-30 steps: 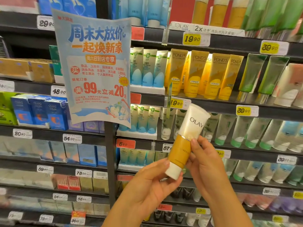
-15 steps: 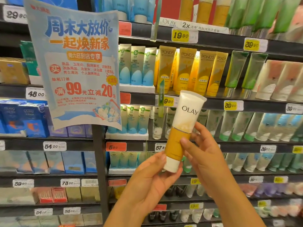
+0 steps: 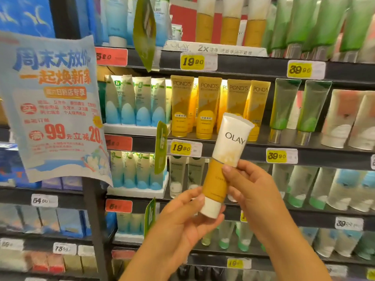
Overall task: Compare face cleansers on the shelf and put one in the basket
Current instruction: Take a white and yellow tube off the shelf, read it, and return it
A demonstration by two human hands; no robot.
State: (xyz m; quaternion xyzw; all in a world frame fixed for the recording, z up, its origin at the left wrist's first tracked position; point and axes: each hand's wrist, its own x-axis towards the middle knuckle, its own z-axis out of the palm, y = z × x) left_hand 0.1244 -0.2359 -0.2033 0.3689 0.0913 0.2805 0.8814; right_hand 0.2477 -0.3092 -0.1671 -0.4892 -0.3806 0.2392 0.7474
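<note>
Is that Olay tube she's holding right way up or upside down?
Cap-down and tilted: the Olay tube has its white cap at the bottom, by the left hand, and its crimped end up.

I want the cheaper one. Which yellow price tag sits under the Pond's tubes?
The yellow 19.90 tag on the shelf edge below the Pond's tubes; the 39.90 tag sits farther right, under green tubes.

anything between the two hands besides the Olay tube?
No. In the head view only the Olay tube spans the gap: left hand holds its white cap end, right hand pinches its middle. Shelves sit behind.
</note>
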